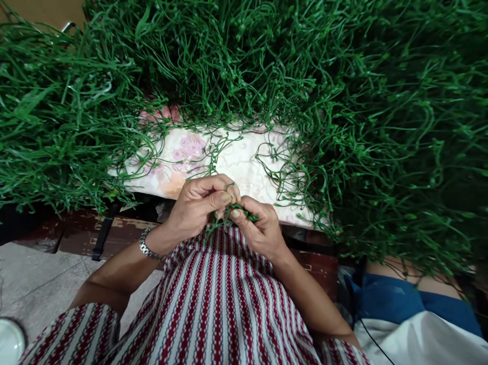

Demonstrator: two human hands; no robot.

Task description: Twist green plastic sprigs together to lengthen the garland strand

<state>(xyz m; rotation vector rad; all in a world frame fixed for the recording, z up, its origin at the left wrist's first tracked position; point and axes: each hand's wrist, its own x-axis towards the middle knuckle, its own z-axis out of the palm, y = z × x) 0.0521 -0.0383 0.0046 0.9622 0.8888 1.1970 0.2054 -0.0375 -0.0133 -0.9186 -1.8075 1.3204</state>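
Left hand (pixel 199 202) and right hand (pixel 258 227) pressed together, both pinching one green stem (pixel 242 211), over striped lap (pixel 219 313), green stem heap (pixel 315 99) covering floral cloth (pixel 237 160)

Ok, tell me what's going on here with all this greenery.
A person in a striped garment pinches a few thin green stems between the left hand and the right hand, with the fingertips meeting just above the lap. A big heap of greenery surrounds a floral cloth in front. A watch sits on the left wrist. Part of another person shows at the right.
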